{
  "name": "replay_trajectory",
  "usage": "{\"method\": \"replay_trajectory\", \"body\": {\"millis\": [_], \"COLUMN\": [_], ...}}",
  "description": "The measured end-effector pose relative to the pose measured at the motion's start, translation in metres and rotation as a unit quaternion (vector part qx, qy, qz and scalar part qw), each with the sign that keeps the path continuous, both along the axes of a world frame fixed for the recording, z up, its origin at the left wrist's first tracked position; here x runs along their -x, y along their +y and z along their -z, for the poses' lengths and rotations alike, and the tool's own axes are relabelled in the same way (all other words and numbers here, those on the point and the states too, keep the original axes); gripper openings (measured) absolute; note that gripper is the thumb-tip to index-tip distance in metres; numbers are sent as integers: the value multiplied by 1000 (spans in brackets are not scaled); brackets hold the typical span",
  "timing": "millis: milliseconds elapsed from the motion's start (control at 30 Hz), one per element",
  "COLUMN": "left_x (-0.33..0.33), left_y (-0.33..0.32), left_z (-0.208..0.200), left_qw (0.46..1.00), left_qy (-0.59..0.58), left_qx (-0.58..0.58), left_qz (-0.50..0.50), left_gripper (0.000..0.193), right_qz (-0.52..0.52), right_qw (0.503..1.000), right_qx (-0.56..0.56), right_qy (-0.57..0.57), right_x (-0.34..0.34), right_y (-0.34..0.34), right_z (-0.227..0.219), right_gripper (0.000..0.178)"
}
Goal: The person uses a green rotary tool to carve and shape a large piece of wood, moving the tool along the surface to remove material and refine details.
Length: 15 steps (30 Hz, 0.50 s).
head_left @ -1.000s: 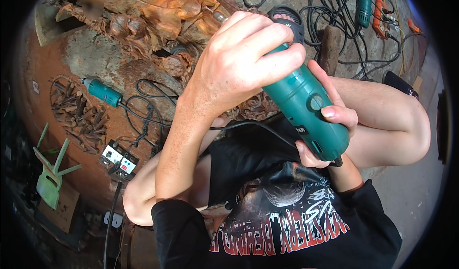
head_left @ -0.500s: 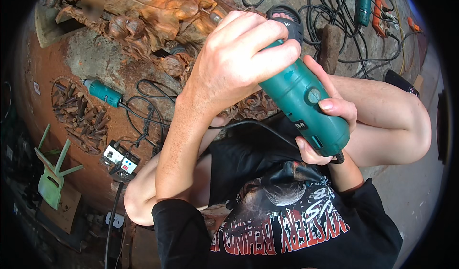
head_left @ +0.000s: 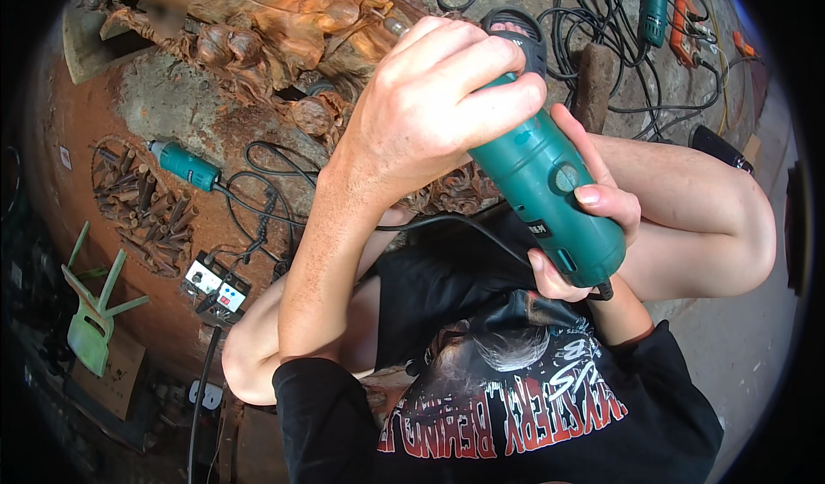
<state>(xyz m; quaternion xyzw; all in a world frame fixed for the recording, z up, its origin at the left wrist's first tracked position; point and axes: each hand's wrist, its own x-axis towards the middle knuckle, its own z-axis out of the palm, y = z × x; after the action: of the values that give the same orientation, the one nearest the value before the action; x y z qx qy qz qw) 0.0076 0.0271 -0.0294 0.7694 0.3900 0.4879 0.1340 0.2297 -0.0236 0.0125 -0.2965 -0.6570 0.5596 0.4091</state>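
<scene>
A green electric die grinder [head_left: 541, 187] is held up slantwise above my lap in both hands. My left hand [head_left: 434, 97] wraps over its front end, covering most of the nose. Beyond those knuckles a small metal tip [head_left: 394, 25] pokes out toward the carved wood. Supporting the body from below and the right is my right hand [head_left: 593, 200], its thumb on the side near a round cap. The black power cord [head_left: 464, 219] runs from the tool's rear end across my lap to the left. Large reddish-brown carved wood [head_left: 249, 33] lies just ahead.
A second green grinder [head_left: 189, 167] rests left, near a pile of short dark wooden pieces [head_left: 146, 205] and a power strip [head_left: 216, 288]. A pale green stool [head_left: 93, 325] stands further left. At far right are tangled cables [head_left: 593, 20], another grinder [head_left: 654, 15] and an orange socket strip [head_left: 685, 33].
Both hands keep their grip on the grinder. The left hand has shifted very slightly, and the tool's rear end has moved a touch; otherwise the scene stays the same.
</scene>
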Motion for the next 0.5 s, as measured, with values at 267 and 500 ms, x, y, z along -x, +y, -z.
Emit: {"method": "replay_trajectory", "body": {"millis": [267, 500], "left_x": [0, 2], "left_y": [1, 0], "left_z": [0, 0], "left_qw": [1000, 1000], "left_qy": [-3, -1], "left_qx": [0, -4], "left_qz": [9, -5], "left_gripper": [30, 30], "right_qz": [-43, -1], "right_qw": [998, 1000], "right_qx": [-2, 15], "right_qy": [-43, 8], "right_x": [-4, -1], "right_y": [1, 2], "right_z": [-4, 1], "right_gripper": [69, 64]}}
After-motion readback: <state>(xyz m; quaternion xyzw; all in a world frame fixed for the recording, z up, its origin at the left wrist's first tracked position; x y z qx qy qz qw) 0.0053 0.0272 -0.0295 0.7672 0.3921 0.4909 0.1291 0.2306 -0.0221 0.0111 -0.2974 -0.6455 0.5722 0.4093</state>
